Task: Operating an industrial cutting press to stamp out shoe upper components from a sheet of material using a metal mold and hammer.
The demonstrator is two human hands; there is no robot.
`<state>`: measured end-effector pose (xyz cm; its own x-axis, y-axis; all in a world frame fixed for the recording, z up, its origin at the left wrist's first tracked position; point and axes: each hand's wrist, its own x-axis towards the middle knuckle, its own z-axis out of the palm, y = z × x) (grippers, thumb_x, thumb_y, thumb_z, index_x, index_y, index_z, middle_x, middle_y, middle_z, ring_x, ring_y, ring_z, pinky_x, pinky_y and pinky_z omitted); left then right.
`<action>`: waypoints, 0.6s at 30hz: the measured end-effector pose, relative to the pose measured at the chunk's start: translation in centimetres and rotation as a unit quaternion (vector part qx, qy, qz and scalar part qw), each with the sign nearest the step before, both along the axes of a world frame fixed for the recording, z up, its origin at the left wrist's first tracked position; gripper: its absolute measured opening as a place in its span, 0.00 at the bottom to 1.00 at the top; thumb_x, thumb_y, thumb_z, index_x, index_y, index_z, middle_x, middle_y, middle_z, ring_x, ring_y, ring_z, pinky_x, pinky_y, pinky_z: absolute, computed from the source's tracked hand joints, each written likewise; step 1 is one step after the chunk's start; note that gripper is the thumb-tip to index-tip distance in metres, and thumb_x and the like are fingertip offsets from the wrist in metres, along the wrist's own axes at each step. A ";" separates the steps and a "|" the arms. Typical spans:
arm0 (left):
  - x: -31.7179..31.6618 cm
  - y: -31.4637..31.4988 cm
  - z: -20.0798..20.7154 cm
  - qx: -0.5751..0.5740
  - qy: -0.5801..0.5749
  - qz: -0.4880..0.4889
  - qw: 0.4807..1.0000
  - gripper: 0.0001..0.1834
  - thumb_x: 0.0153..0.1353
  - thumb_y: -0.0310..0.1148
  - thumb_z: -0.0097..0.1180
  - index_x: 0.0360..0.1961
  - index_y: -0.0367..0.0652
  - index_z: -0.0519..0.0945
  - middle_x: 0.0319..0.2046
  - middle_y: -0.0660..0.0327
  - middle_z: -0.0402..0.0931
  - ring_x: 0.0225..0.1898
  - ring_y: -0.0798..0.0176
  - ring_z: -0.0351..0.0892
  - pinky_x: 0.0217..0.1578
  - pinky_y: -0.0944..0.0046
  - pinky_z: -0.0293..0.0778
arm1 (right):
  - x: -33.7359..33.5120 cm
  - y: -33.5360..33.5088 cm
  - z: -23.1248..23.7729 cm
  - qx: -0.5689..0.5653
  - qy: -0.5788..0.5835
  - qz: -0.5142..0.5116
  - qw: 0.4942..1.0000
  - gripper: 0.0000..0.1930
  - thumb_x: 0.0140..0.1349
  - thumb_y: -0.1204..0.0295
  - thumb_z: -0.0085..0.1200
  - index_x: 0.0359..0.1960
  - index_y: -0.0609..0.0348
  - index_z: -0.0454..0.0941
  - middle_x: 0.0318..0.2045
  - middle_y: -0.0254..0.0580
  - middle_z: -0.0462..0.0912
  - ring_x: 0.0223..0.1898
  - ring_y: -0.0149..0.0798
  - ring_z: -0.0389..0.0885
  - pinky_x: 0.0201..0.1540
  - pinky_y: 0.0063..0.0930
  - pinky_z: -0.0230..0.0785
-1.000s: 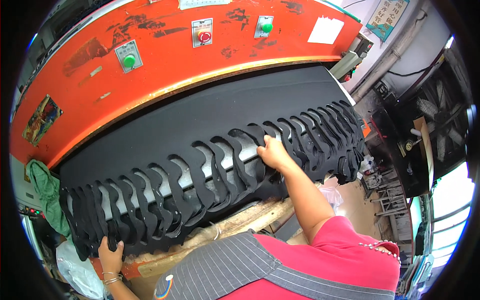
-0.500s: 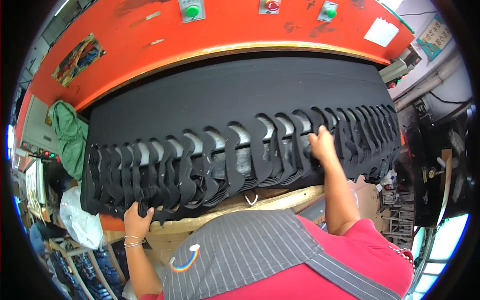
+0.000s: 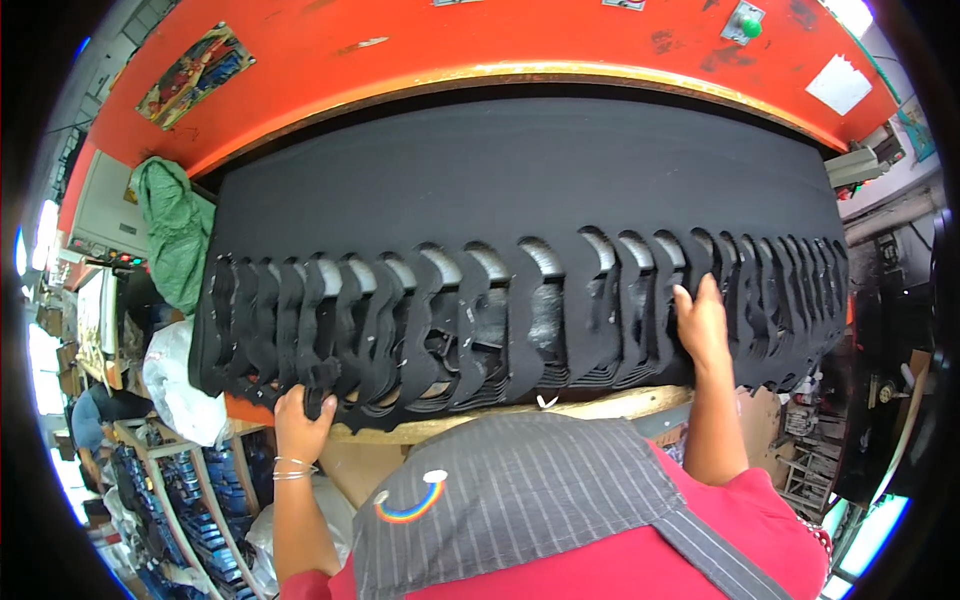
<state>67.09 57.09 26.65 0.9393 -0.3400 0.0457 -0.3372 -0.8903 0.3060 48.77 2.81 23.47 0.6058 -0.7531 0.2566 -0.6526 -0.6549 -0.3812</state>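
— Orange machine housing [image 3: 480, 45] spans the background, with a green button [image 3: 750, 27] at its upper right. What lies beneath it?

— Broad black sheeting [image 3: 530, 165], uncut toward the housing; its near part is divided into wavy black strips [image 3: 526, 325], with silvery grey showing through the gaps. Their lower ends are stacked in layers near a pale wooden edge [image 3: 610, 405], beyond the wearer's striped apron [image 3: 520, 490].

— How is the left hand [image 3: 302, 424] placed?

— At the near left edge of the sheeting, thumb and fingers closed around a small black layered bundle [image 3: 319, 382].

— And the right hand [image 3: 704, 325]?

— Farther along, right of centre, resting against the strips with thumb and forefinger parted and pointing toward the housing. Whether a strip is clasped between them cannot be told.

— What borders the sheeting on the left?

— Green cloth [image 3: 172, 225] hangs beside its corner; below it is a whitish plastic bag [image 3: 180, 380], near a rack [image 3: 172, 495] of dark blue items.
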 end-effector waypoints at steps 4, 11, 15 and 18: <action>0.6 -0.8 3.9 0.022 0.083 0.002 0.996 0.24 0.50 0.43 0.66 0.38 0.35 0.74 0.36 0.45 0.76 0.42 0.39 0.72 0.45 0.48 0.67 | -0.4 6.0 7.5 -0.119 -0.178 0.237 0.948 0.21 0.55 0.71 0.59 0.50 0.65 0.73 0.43 0.55 0.77 0.42 0.57 0.76 0.49 0.43 0.69; 1.1 -4.4 14.2 -0.077 0.114 0.015 0.990 0.21 0.51 0.42 0.65 0.30 0.34 0.74 0.26 0.45 0.76 0.31 0.42 0.75 0.34 0.53 0.71 | -0.1 12.9 5.4 0.043 -0.008 0.571 0.820 0.24 0.57 0.57 0.57 0.48 0.63 0.73 0.34 0.50 0.77 0.37 0.49 0.76 0.38 0.40 0.71; 0.8 -3.7 15.4 -0.006 0.099 -0.066 0.993 0.21 0.52 0.42 0.65 0.32 0.35 0.74 0.25 0.46 0.77 0.29 0.42 0.77 0.32 0.55 0.72 | 1.5 16.3 4.3 0.085 0.164 0.522 0.833 0.19 0.58 0.59 0.53 0.40 0.64 0.72 0.27 0.55 0.77 0.32 0.54 0.78 0.35 0.44 0.71; 1.2 -3.8 16.9 -0.049 0.116 0.003 0.992 0.20 0.53 0.42 0.64 0.34 0.35 0.74 0.25 0.47 0.77 0.29 0.41 0.77 0.33 0.54 0.72 | 2.1 16.8 1.5 0.098 0.139 0.509 0.844 0.11 0.55 0.67 0.52 0.34 0.62 0.72 0.23 0.54 0.78 0.28 0.54 0.79 0.34 0.46 0.71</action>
<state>68.32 53.33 43.50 0.9304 -0.3391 -0.1389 -0.2428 -0.8544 0.4595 50.89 19.60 25.01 0.9805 0.1831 -0.0709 0.1286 -0.8717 -0.4728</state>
